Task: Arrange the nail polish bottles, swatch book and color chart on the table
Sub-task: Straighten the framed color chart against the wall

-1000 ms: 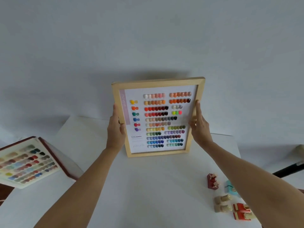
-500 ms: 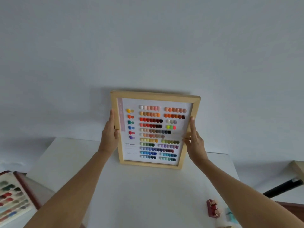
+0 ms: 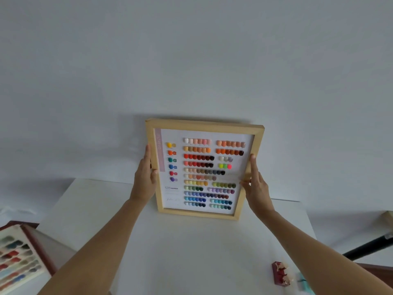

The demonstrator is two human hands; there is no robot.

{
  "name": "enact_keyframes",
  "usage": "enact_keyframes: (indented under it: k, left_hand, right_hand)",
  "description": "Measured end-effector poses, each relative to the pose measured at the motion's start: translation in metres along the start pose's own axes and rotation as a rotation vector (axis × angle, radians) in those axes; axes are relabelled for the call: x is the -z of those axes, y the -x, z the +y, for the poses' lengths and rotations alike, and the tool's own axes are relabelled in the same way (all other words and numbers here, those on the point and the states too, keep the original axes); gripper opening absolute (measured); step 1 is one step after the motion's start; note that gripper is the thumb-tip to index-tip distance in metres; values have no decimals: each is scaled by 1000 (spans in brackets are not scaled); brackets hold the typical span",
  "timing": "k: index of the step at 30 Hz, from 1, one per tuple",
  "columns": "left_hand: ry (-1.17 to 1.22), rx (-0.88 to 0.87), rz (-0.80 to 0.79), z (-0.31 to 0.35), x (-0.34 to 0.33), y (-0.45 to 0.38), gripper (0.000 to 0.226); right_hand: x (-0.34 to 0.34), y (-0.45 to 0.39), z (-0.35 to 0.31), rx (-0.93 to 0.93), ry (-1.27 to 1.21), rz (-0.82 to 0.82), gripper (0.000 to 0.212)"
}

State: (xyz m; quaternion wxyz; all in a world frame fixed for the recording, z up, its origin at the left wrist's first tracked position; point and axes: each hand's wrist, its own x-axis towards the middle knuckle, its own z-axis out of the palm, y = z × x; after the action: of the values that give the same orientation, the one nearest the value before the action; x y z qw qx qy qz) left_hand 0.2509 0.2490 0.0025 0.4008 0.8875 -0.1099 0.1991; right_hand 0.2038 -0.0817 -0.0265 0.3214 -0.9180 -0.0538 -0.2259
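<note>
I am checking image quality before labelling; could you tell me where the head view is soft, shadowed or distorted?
Head view: lighting flat; the wooden-framed colour chart casts a soft shadow on the wall; the open swatch book at the lower left is blurred; wide-angle distortion bends the white table edges.

Place looks like small nail salon corner or display setup, exact kind cannot tell. Evidence: wooden-framed color chart [image 3: 204,169] with rows of painted nail tips and number 128 printed on it, standing at back of white table [image 3: 191,252] by plain pale wall [image 3: 191,60]. Open swatch book [image 3: 19,256] with colour samples at left edge. Dark red nail polish pack [image 3: 280,273] on table at right. No furniture of home visible.
</note>
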Motion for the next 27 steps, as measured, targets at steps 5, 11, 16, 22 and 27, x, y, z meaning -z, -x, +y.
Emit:
enact_keyframes:
  k: [5,11,16,22,27]
  left_hand:
    - [2,17,12,0,-1,4,72]
    - [5,87,3,4,-7,6,83]
    - [30,117,-3,7,-10,9,88]
    - [21,141,22,11,-10,11,89]
    - [32,132,52,16,-6,15,88]
  right_hand:
    - [2,3,-5,-4,-23,-3,87]
    - [5,2,-10,-52,-67,-11,79]
    - [8,4,-12,-77,-88,-7,74]
    - [14,8,-16,-59,-44,5,81]
    - [22,13,-18,-38,-8,18,86]
